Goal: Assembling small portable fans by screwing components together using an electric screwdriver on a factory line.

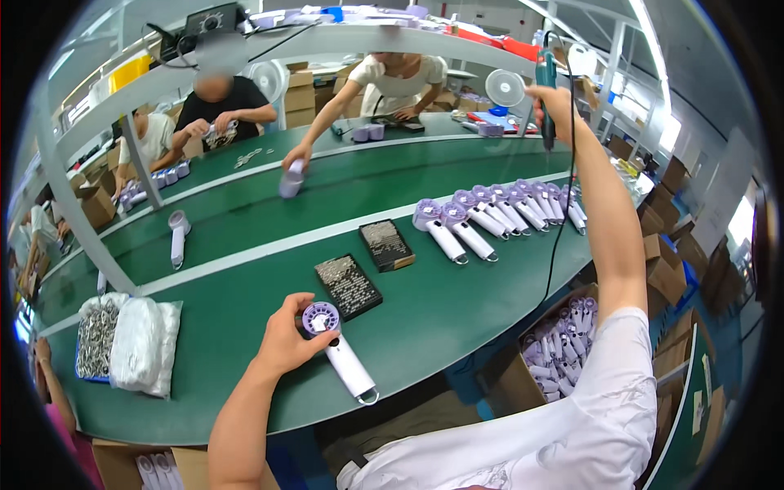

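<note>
My left hand point(284, 341) grips the round head of a white and lilac handheld fan point(351, 367), which lies on the green table point(441, 327). The fan's handle points toward the near edge, with a small wire loop at its end. Raised at the upper right, my right hand point(557, 106) is closed around a teal electric screwdriver point(546, 72) with its bit pointing down. A black cord runs from the tool. Beyond the left hand lie two black trays, one of small screws point(349, 286) and another point(386, 245) of small metal parts.
Several handheld fans point(445, 243) form a row at the right. A bag of metal parts point(98, 339) and white plastic wrap point(143, 343) sit at the left. A carton of fans point(563, 347) stands below the right edge. Across the belt point(335, 196), a co-worker's hand point(298, 155) holds a lilac part.
</note>
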`<state>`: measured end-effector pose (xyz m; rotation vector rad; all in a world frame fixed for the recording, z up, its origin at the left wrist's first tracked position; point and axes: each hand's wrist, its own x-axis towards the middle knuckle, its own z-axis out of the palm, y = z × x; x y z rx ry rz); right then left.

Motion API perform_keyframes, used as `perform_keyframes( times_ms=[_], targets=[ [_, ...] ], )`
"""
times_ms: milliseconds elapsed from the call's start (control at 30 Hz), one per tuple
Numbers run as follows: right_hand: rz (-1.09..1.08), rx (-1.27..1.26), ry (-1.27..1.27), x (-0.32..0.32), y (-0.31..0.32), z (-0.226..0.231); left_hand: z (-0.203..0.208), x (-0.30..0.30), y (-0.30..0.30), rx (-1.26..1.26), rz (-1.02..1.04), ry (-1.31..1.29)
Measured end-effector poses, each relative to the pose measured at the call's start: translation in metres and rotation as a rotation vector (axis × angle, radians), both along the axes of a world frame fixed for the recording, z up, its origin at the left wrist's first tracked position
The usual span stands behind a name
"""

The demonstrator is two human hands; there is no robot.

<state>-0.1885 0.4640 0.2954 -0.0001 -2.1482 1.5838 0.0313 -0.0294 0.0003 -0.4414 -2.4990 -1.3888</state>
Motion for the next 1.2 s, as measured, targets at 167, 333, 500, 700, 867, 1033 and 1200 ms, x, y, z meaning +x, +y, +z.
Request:
perform_keyframes(
  times_ms=[167,333,500,700,867,1033,1200],
  targets=[
    [0.219,0.347,-0.224,0.119,-0.082,-0.094,0.006,-0.002,0.012,-0.030,0.052,0.087],
    [0.731,0.244,-0.683,0.223,-0.160,-0.215,0.002,0.002,0.004,0.018,0.183,0.090],
    [0.848,0.211,-0.696,0.264,-0.185,-0.250,0.003,-0.001,0.010,0.125,0.255,0.073],
    [0.766,-0.067,-0.803,0.254,-0.190,-0.247,0.001,-0.002,0.028,0.138,0.314,0.080],
    [0.704,-0.348,-0.778,0.254,-0.193,-0.265,-0.004,0.010,0.036,0.110,0.340,0.105],
    [0.633,-0.434,-0.781,0.263,-0.182,-0.277,-0.001,0.015,0.045,0.045,0.254,0.099],
    [0.552,-0.609,-0.661,0.263,-0.152,-0.271,-0.008,0.011,0.035,0.351,-0.067,0.129]
  ],
)
